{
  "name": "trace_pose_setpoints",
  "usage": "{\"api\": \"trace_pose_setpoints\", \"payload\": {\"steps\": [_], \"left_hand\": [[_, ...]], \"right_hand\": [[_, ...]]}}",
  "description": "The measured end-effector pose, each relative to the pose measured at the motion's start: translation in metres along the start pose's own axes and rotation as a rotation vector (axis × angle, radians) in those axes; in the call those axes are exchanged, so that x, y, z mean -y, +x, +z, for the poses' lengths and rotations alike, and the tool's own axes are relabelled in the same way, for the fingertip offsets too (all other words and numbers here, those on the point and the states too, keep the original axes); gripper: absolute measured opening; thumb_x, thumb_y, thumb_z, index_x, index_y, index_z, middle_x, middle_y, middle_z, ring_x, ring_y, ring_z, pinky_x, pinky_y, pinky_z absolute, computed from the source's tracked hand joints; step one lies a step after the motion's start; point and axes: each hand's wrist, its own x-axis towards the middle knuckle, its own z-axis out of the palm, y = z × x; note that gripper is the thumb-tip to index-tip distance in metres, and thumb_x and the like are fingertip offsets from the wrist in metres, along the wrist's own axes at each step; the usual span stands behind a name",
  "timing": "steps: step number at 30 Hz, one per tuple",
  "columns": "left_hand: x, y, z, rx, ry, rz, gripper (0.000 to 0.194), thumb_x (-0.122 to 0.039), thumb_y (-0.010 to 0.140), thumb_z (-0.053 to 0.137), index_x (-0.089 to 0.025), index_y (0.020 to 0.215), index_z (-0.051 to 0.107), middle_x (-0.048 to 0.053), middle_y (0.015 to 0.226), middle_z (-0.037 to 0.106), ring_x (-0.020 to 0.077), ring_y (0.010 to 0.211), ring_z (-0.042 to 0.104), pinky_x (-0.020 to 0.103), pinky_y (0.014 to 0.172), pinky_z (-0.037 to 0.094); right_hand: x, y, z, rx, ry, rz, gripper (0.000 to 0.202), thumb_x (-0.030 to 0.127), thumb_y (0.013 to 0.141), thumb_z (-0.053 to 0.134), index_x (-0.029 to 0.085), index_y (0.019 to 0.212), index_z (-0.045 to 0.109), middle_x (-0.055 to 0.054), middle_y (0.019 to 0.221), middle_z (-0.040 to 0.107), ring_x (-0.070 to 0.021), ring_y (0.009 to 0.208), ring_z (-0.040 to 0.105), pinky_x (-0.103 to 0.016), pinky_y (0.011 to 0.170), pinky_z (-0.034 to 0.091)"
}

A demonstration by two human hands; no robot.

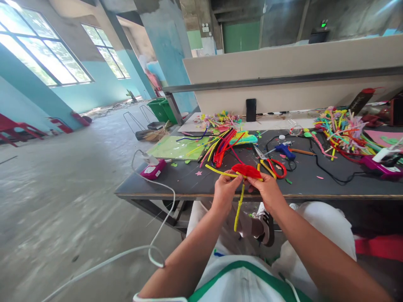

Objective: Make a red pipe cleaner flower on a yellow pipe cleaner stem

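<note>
A red fuzzy piece (247,170) is held between my two hands at the table's front edge, together with yellow pipe cleaners (239,209). One yellow length hangs straight down, another sticks out to the left. My left hand (227,187) pinches the yellow pipe cleaner at the lower left of the red piece. My right hand (263,184) is closed on the right end of the red piece and its yellow stem. The exact contact of the fingertips is too small to tell. Red-handled scissors (277,167) lie just beyond my right hand.
Red, yellow and dark pipe cleaners (224,147) lie beyond my hands. A blue glue gun (285,151) with a black cord is right of them. A phone (251,110) stands at the back. A purple power strip (153,169) sits at the table's left edge.
</note>
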Motion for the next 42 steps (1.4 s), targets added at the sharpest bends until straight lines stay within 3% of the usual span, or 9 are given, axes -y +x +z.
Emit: {"api": "trace_pose_setpoints", "payload": {"steps": [4,7,12,15,19,25,33,39,42], "left_hand": [[0.000,0.000,0.004,0.046,-0.054,0.000,0.013,-0.026,0.066,0.068,-0.013,0.069,0.067,0.002,0.073,0.065,0.0120,0.066,0.058,0.024,0.068,0.045],[0.006,0.005,-0.002,0.020,-0.003,-0.004,0.015,-0.026,0.066,0.069,-0.014,0.075,0.069,0.002,0.070,0.066,0.0124,0.066,0.058,0.024,0.066,0.044],[0.016,0.015,-0.009,-0.005,0.166,0.026,0.018,-0.028,0.062,0.070,-0.014,0.074,0.071,0.001,0.066,0.066,0.0135,0.063,0.057,0.023,0.060,0.042],[0.018,0.019,-0.007,0.068,0.193,0.024,0.014,-0.025,0.060,0.070,-0.015,0.069,0.071,0.001,0.062,0.065,0.0143,0.063,0.057,0.023,0.059,0.042],[0.019,0.022,-0.006,0.125,0.198,0.028,0.009,-0.023,0.060,0.068,-0.015,0.063,0.069,0.000,0.060,0.063,0.0142,0.062,0.056,0.023,0.059,0.042],[0.018,0.018,-0.009,0.192,0.177,0.022,0.008,-0.022,0.064,0.063,-0.015,0.061,0.065,-0.002,0.061,0.059,0.0107,0.059,0.051,0.021,0.056,0.038],[0.019,0.016,-0.014,0.073,0.190,-0.035,0.014,-0.028,0.062,0.068,-0.014,0.064,0.070,-0.001,0.055,0.060,0.0141,0.060,0.055,0.023,0.057,0.041],[0.016,0.020,-0.017,0.114,0.102,-0.082,0.019,-0.029,0.062,0.071,-0.014,0.072,0.073,0.003,0.069,0.068,0.0165,0.066,0.060,0.025,0.061,0.044],[0.015,0.021,-0.018,0.130,0.048,-0.105,0.019,-0.028,0.063,0.071,-0.014,0.074,0.074,0.004,0.072,0.070,0.0160,0.066,0.060,0.025,0.063,0.044]], "right_hand": [[-0.003,0.003,-0.003,0.031,-0.072,0.017,0.028,0.037,0.066,0.070,0.018,0.087,0.071,-0.003,0.074,0.070,-0.0176,0.058,0.059,-0.029,0.051,0.046],[0.000,0.008,-0.014,0.124,-0.307,-0.034,0.030,0.038,0.073,0.064,0.019,0.096,0.069,-0.005,0.082,0.070,-0.0194,0.062,0.061,-0.033,0.057,0.049],[0.018,0.016,-0.027,-0.143,-0.883,-0.733,0.027,0.031,0.080,0.061,0.025,0.105,0.066,-0.008,0.117,0.059,-0.0258,0.105,0.053,-0.044,0.094,0.039],[0.025,0.023,-0.022,-0.025,-1.130,-0.901,0.016,0.027,0.084,0.058,0.030,0.092,0.071,-0.005,0.118,0.057,-0.0260,0.108,0.047,-0.044,0.096,0.034],[0.023,0.034,-0.014,0.133,-1.251,-0.840,0.013,0.024,0.081,0.063,0.030,0.087,0.073,-0.005,0.112,0.060,-0.0270,0.105,0.046,-0.045,0.092,0.031],[0.018,0.043,-0.014,0.252,-1.168,-0.677,0.007,0.017,0.077,0.064,0.023,0.079,0.067,-0.004,0.102,0.062,-0.0211,0.094,0.054,-0.036,0.083,0.039],[0.000,0.046,-0.013,0.125,-0.982,-0.705,0.010,0.013,0.079,0.054,0.020,0.074,0.056,-0.007,0.089,0.057,-0.0201,0.088,0.054,-0.033,0.080,0.042],[-0.003,0.041,-0.005,-0.069,-0.885,-0.459,0.007,0.019,0.075,0.054,0.022,0.069,0.053,-0.002,0.069,0.058,-0.0183,0.068,0.052,-0.031,0.066,0.040],[0.001,0.039,-0.002,-0.076,-0.816,-0.333,0.005,0.023,0.074,0.056,0.022,0.069,0.054,0.000,0.065,0.057,-0.0176,0.064,0.051,-0.030,0.063,0.039]]}}
